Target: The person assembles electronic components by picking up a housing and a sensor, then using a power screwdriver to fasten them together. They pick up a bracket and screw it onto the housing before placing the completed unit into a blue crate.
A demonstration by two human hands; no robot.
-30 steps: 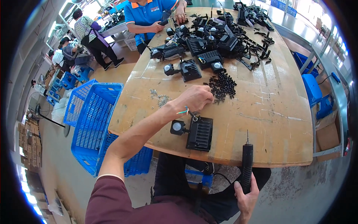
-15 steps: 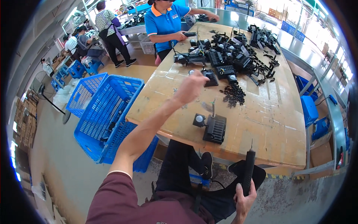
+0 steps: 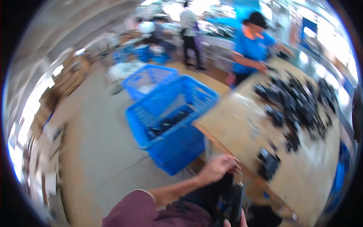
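Observation:
My left hand (image 3: 221, 169) is raised over my lap, off the table's near edge, with its fingers pinched together. Whatever they hold, if anything, is too small and blurred to make out. Just below those fingertips is the tip of a black electric screwdriver (image 3: 236, 200), pointing up. Low in the view, my right hand (image 3: 242, 220) grips its body, partly cut off by the lower edge. On the near part of the table lies a black finned floodlight (image 3: 270, 166) with a sensor head, touched by neither hand.
Black lamp parts (image 3: 297, 94) are heaped farther back on the wooden table (image 3: 230, 117), with small dark pieces (image 3: 292, 140) beside them. Left of the table stands a blue crate (image 3: 177, 142) holding dark items. A co-worker in a blue shirt (image 3: 249, 45) handles parts at the far side.
My left hand has come back from the small dark pieces to the screwdriver's tip. The view has swung left, so the table now sits farther right; the screwdriver stays in my right hand.

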